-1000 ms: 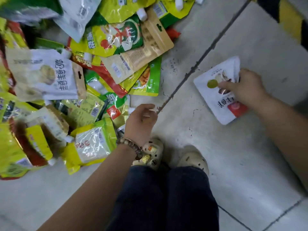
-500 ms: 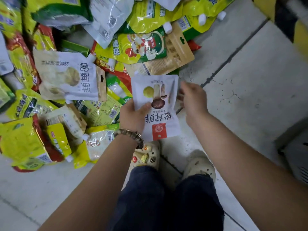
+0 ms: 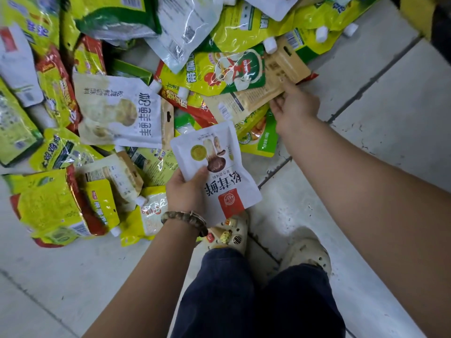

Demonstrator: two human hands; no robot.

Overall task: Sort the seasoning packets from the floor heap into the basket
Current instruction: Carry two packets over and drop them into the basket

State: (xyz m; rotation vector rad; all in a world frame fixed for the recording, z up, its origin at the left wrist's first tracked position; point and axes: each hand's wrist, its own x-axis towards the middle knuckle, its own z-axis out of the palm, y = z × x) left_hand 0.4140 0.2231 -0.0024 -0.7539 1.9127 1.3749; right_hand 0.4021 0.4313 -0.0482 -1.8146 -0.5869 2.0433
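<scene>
Nearest me, just above my pale clogs (image 3: 233,231), my left hand (image 3: 186,194) grips a white mushroom packet (image 3: 220,172) with the thumb across its face, at the heap's near edge. Further out, my right hand (image 3: 296,106) pinches the edge of a tan packet (image 3: 256,97) lying among the heap (image 3: 102,111) of yellow and green pouches on the tiled floor (image 3: 380,123).

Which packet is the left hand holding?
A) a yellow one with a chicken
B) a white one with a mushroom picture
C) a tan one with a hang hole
B: the left hand grips the white mushroom packet with thumb on its front, while the right hand pinches the tan packet.
</scene>
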